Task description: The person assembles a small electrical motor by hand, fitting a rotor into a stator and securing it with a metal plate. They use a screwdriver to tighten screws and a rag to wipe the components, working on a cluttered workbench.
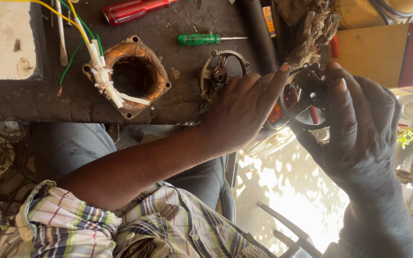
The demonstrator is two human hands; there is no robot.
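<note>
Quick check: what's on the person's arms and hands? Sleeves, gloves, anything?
Both hands bare: left hand, right hand. No gloves, rings or watch visible. Left arm wears a plaid sleeve, white with green, blue and red stripes, bunched above the elbow. Right forearm bare as far as shown.

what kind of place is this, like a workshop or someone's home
Most likely a small electrical or motor repair workshop, partly open to sunlight. A copper-wound motor coil with tied wires lies on the dark, worn workbench beside a green screwdriver, and both hands, left hand and right hand, hold a round black motor part.
</note>
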